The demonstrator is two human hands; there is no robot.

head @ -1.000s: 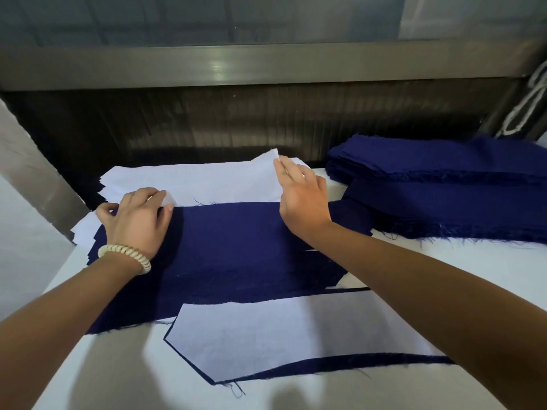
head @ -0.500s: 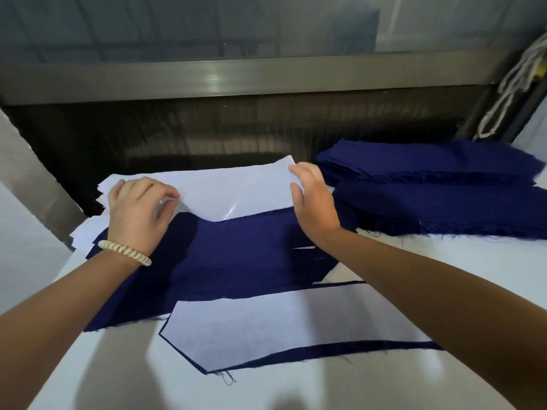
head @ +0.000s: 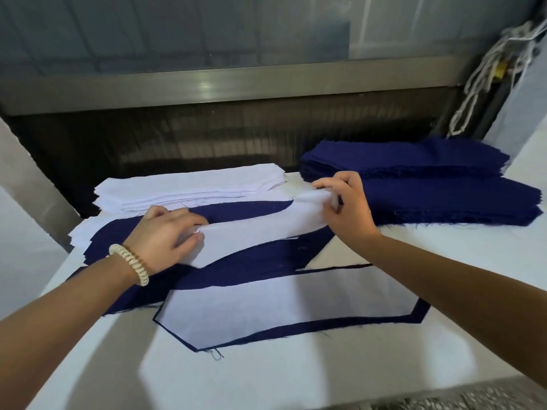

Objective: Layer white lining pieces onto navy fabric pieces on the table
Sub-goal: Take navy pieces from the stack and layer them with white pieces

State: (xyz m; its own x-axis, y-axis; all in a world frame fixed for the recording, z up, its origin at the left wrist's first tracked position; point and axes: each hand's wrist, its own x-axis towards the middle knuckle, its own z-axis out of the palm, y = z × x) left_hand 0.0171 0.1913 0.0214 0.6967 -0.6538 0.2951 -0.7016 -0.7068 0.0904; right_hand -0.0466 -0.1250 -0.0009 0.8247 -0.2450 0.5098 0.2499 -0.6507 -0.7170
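White lining piece, limp, slightly blurred

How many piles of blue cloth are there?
2. One blue pile sits far right at the back; the second blue pile lies just in front, by the right hand.

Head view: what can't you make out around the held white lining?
All head view.
Held white lining piece: right end motion-blurred in the right hand's grip.
Navy fabric piece beneath: outline covered by lining and left hand.
White lining stack: count too fine.
Navy fabric stack: left end behind right hand.
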